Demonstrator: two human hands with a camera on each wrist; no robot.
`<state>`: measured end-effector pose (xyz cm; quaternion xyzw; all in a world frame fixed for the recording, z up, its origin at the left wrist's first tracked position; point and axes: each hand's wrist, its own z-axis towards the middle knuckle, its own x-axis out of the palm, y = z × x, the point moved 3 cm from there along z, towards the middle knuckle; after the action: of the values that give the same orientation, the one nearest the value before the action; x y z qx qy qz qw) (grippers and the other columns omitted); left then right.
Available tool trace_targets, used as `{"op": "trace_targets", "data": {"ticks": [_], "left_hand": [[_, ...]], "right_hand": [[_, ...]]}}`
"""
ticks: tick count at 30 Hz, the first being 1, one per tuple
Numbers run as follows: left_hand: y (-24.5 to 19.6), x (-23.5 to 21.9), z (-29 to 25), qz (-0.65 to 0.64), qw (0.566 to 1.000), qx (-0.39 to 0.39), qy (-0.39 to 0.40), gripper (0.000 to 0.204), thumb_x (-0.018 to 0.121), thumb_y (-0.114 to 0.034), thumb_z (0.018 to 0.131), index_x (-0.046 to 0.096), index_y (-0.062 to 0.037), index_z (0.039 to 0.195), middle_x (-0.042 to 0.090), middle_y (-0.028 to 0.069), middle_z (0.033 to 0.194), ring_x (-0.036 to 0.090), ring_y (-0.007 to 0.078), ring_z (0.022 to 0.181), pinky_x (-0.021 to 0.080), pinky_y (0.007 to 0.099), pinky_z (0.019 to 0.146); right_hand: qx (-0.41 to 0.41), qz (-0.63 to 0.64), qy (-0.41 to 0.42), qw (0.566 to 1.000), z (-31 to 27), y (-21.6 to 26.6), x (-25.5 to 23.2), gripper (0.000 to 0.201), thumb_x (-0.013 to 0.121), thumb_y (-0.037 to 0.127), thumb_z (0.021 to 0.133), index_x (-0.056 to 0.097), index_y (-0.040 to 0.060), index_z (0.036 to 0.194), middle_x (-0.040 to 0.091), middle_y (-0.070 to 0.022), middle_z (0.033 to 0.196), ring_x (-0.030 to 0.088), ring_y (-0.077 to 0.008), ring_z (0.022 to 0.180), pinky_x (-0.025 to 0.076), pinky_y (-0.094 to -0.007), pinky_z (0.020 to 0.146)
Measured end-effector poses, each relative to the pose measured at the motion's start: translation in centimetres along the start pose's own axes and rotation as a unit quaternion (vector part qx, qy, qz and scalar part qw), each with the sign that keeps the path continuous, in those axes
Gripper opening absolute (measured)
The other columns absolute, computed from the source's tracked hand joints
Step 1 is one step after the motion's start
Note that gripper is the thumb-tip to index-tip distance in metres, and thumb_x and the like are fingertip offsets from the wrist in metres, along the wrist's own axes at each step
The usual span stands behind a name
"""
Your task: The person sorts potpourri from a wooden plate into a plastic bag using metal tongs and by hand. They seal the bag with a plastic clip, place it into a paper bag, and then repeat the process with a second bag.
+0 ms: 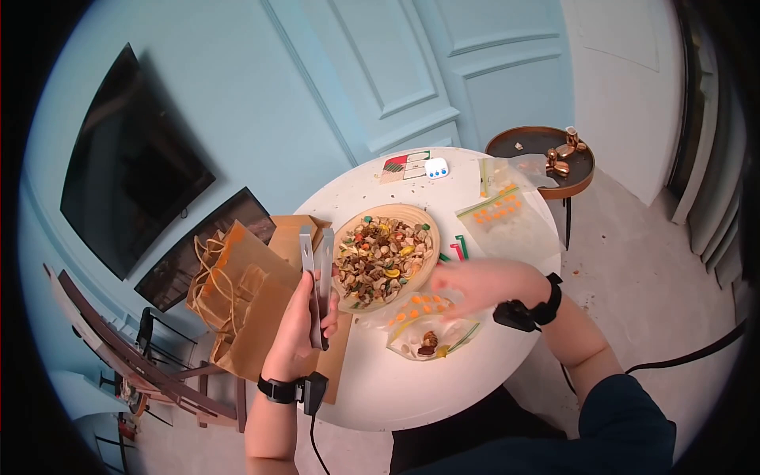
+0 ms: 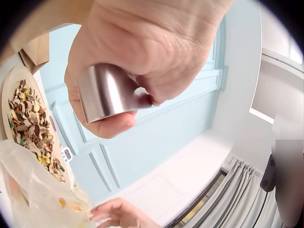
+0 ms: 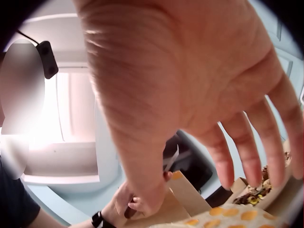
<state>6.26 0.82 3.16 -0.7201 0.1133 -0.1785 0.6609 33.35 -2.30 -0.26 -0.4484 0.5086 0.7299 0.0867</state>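
My left hand (image 1: 294, 328) grips a pair of metal tongs (image 1: 326, 257), its two arms pointing up and slightly apart. Up close in the left wrist view, the tongs' shiny curved end (image 2: 107, 92) sits between fingers and thumb. On the right, my right hand (image 1: 495, 286) is spread and slightly blurred above a clear zip bag (image 1: 405, 342) with orange dots; a few brown pieces (image 1: 428, 344) lie in that bag. Straight, separated fingers (image 3: 247, 152) hold nothing in the right wrist view. Beyond both hands stands a round shallow bowl (image 1: 400, 209) full of mixed dried pieces (image 1: 380, 261).
Left of the bowl stands a brown paper bag (image 1: 265, 309). More dotted zip bags (image 1: 507, 226) lie at the table's right, near green and red clips (image 1: 457, 249). A white timer (image 1: 436, 168) stands at the back. A small round side table (image 1: 507, 146) is beyond.
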Motion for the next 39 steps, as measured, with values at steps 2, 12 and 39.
{"op": "trace_targets", "data": {"ticks": [2,12,39], "left_hand": [[0.0,0.1,-0.3,-0.025,0.999,-0.025,0.019,0.045,0.029,-0.044,0.099,0.044,-0.0070,0.120,0.047,0.0011,0.068,0.037,0.0081,0.046,0.037,0.0222,0.043],[-1.2,-1.7,0.8,-0.017,0.998,0.008,-0.064,0.047,0.029,-0.048,0.098,0.051,-0.0075,0.104,0.056,0.0055,0.072,0.041,0.0091,0.046,0.035,0.0224,0.041],[-2.3,-1.2,8.0,0.524,0.850,-0.058,0.019,0.055,0.055,-0.052,0.088,0.055,0.0012,0.102,0.062,0.0092,0.080,0.059,0.0173,0.066,0.047,0.0301,0.059]], "right_hand": [[0.056,-0.110,0.062,0.990,-1.5,-0.3,1.8,0.047,0.070,0.039,0.078,0.052,0.0036,0.103,0.058,-0.0120,0.098,0.058,-0.0253,0.087,0.047,-0.0346,0.070],[-0.017,-0.072,-0.024,0.997,0.9,-1.7,0.6,0.014,0.058,0.012,0.082,0.050,0.0026,0.087,0.054,-0.0059,0.061,0.057,-0.0218,0.055,0.047,-0.0336,0.053],[-0.153,0.238,0.097,0.954,5.6,-0.6,2.2,0.039,0.059,0.030,0.090,0.048,0.0044,0.064,0.044,0.0035,0.054,0.040,-0.0051,0.050,0.036,-0.0230,0.046]]}}
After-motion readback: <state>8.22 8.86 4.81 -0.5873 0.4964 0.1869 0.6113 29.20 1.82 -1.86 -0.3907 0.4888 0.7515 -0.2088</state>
